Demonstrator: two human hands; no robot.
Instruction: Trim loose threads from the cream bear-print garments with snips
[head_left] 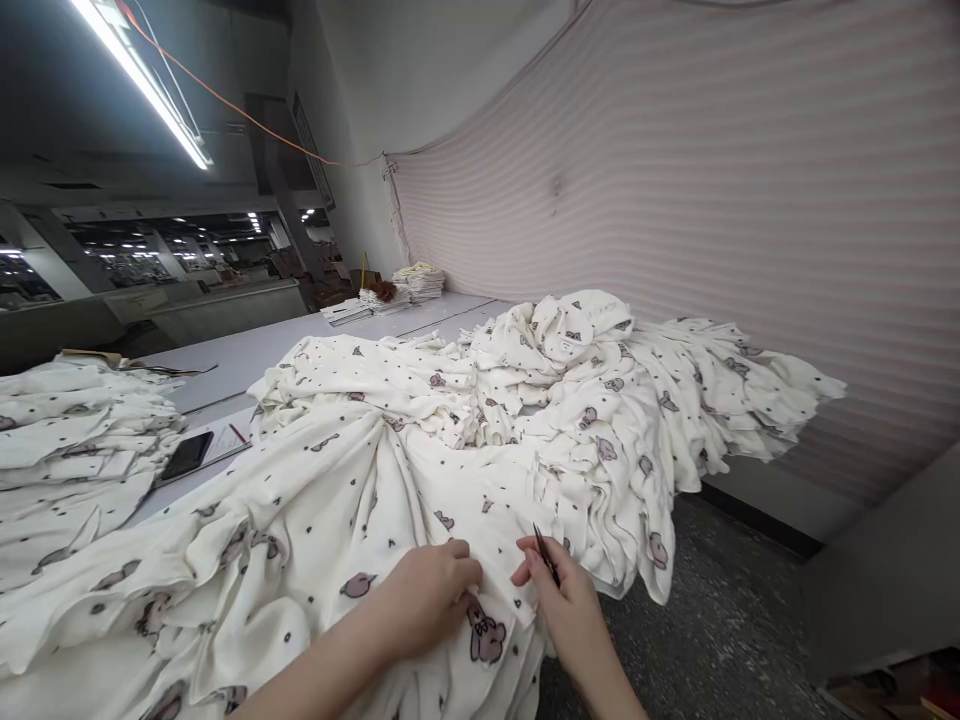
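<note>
A big heap of white cloth pieces (420, 450) printed with small pink bears and dark dots covers the table in front of me. My left hand (427, 590) is closed, pinching a fold of the cloth near the table's front edge. Close beside it, my right hand (566, 600) grips a small dark pointed tool (545, 553), perhaps thread snips, with its tip up against the same fold. A printed bear (487, 635) lies just below both hands.
A second stack of the same cloth (67, 440) lies at the left, with a black phone (186, 455) on paper beside it. Folded piles (418, 282) stand at the table's far end. A striped sheet (712, 200) hangs at the right; grey floor (735, 610) lies below.
</note>
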